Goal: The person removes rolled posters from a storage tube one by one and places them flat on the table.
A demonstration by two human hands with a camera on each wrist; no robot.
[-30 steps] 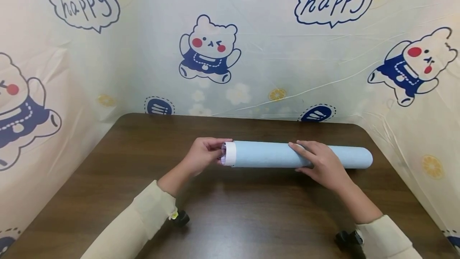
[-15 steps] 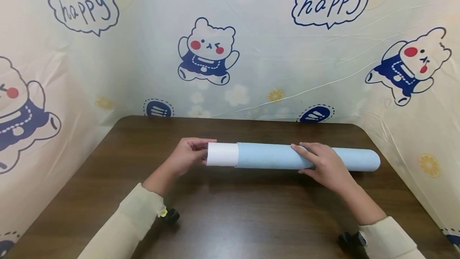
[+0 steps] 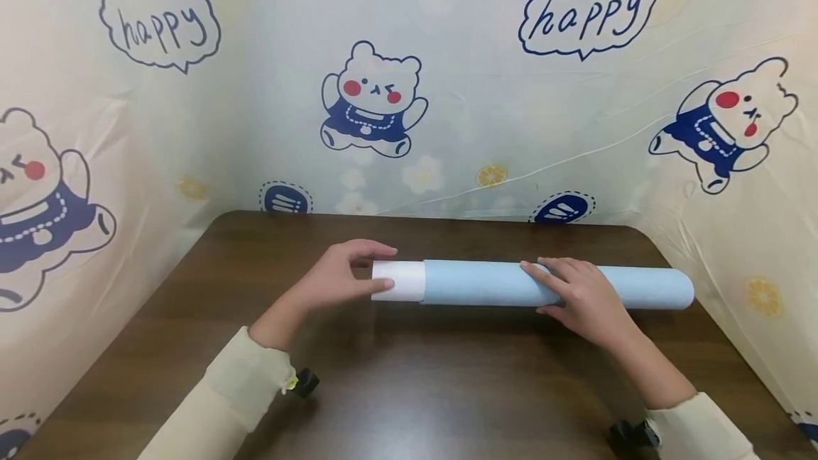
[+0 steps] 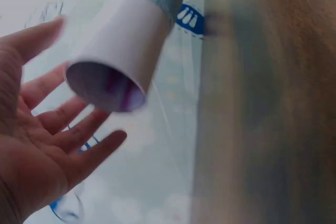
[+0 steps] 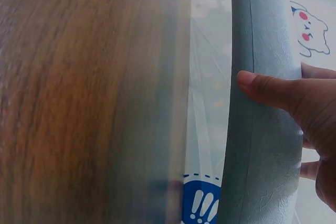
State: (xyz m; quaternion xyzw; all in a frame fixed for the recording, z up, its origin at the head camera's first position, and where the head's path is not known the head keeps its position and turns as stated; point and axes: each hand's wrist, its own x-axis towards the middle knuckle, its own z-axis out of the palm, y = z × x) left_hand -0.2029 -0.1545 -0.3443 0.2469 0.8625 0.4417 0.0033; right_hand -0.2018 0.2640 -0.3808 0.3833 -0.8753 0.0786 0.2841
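Observation:
A long light blue tube (image 3: 476,282) lies across the view above the table, with a hollow white paper roll (image 3: 402,281) sticking out of its left end. Purple marks show on the roll's inner side in the left wrist view. My left hand (image 3: 341,272) is at the roll's free end, thumb and fingers spread apart around it; the left wrist view shows that hand (image 4: 47,124) with fingers loosely extended beside the rim. My right hand (image 3: 584,297) grips the tube right of its middle, thumb on the near side and fingers over the far side.
The brown wooden table (image 3: 447,389) has rounded back corners. A pale curtain (image 3: 460,112) printed with bears and "happy" bubbles hangs close behind it and on both sides. Small black devices (image 3: 305,382) sit at both sleeve cuffs.
My left hand has drawn the white roll leftward out of the blue tube, then loosened from its end and spread around it. My right hand keeps its grip, shifting slightly right with the tube.

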